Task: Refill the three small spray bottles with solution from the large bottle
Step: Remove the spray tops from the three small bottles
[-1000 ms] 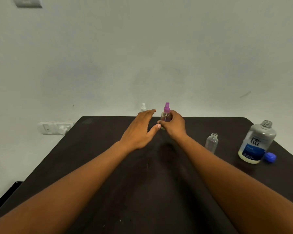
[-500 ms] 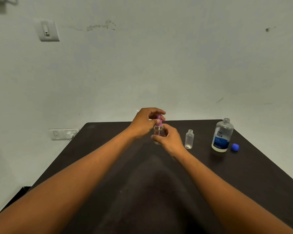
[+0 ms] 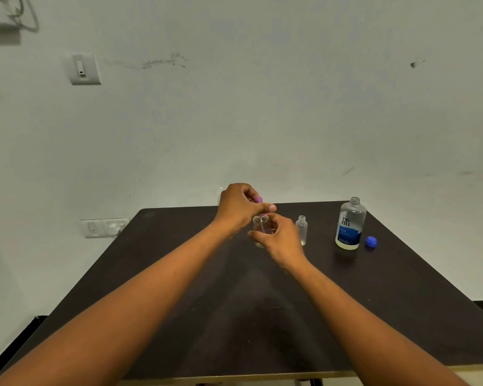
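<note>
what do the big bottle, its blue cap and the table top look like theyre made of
Big bottle: looks like clear, glossy plastic, since the wall and table show through above its blue printed label.
Blue cap: opaque moulded plastic by the look of it; too small to tell any ribbing.
Table: dark brown, matte top with a pale front edge, probably laminate over board, though the frame leaves that open.

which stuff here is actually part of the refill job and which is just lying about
Part of the job:
- spray bottle with purple top, held in the right hand, left hand gripping its top
- open small bottle
- large bottle, uncapped
- blue cap

Just there:
- wall switch
- wall socket
</note>
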Tool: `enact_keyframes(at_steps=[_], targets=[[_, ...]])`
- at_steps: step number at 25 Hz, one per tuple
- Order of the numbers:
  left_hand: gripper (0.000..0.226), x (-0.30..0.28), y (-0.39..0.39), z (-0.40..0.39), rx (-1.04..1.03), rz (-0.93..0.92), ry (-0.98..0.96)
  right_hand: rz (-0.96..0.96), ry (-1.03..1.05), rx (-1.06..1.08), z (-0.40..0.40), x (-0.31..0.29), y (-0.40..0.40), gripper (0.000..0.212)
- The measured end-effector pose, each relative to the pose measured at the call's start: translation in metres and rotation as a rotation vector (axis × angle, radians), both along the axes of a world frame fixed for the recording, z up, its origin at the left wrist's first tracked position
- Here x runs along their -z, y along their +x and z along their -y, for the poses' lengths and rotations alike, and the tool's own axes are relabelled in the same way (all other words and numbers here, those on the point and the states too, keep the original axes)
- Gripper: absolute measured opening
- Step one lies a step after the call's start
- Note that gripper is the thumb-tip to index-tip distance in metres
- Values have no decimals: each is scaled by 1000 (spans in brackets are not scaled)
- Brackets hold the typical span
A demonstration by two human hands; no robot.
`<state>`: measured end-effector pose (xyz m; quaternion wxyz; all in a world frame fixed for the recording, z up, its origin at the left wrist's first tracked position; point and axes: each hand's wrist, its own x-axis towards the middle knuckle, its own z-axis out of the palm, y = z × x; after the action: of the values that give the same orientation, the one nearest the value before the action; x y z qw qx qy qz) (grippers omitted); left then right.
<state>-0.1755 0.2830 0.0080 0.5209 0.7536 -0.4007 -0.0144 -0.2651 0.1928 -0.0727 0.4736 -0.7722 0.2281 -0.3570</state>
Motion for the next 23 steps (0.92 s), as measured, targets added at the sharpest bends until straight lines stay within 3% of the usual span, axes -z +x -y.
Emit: enact_keyframes(at_steps=[3,6,10,13,17,19,23], targets=[[23,-8,5,-7,219,-64,-26,1,-11,16,-1,-3,-5,31],[31,-14,10,-13,361,-30,45,6,-10,23,0,-6,-8,30],[17,-9,6,-6,182,27,39,-3,-28,16,-4,-6,-9,35],[39,-5,1,1,26,17,98,-15,-34,12,-7,-4,-10,39],[25,-13,7,-5,222,-34,75,-6,-9,27,-4,-5,-11,34],[29,-16,11,-9,346,-71,75,0,1,30,-3,-8,-11,33],[25,-11,9,-6,276,5,84,1,-14,26,-4,-9,-10,34]])
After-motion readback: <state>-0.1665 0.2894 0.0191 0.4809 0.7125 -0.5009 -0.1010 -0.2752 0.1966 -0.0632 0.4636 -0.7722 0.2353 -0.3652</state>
